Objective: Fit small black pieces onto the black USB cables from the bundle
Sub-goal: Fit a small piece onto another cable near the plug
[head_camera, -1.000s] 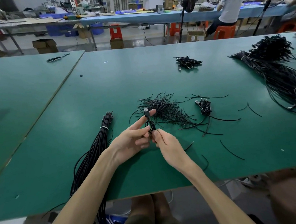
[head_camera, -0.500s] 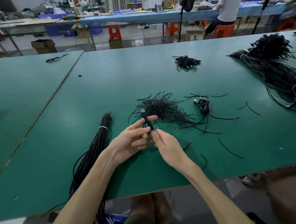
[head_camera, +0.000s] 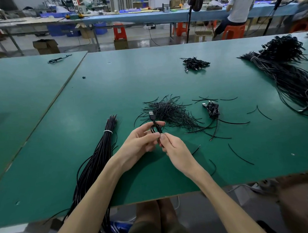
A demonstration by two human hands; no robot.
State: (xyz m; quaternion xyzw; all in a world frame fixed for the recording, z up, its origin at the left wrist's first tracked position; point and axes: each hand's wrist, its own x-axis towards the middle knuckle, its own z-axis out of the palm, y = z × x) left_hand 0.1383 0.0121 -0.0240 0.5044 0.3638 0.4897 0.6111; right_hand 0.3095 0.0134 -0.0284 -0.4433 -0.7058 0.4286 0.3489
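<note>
nearest the body, the right hand [head_camera: 176, 151] pinches thumb and forefinger onto the lower folds of a usb cable [head_camera: 155, 128]. the left hand [head_camera: 140, 141] curls its fingers [head_camera: 147, 136] round the same folds from the other side. the 2 sets of fingertips meet at the cable, so neither hand is nearer; both grip it. whether a small black piece already sits in the right pinch is hidden by the fingers.

the cable is thin, smooth, round black cord doubled into a short hank. its long axis runs straight away from the fingers. its plug [head_camera: 151, 114], a flat rectangle with a metal mouth, stands just beyond the left fingertips and points away. i judge the coming move to be a wrap across that axis, round the hank's waist, with the left hand as the clamp.

just beyond the plug lies the pile of small black pieces [head_camera: 169, 111]: short, stiff, wiry strands splayed like straw, near the right fingers. left of the left fingers, the bundle [head_camera: 96, 161] of long straight cables lies on the matte green table [head_camera: 129, 81], tied with 1 white band [head_camera: 108, 131]. right of and beyond the fingers sits 1 coiled cable [head_camera: 212, 111]. far beyond is a small heap of coils [head_camera: 195, 63], and far right a large dark mass of cables [head_camera: 289, 75].
</note>
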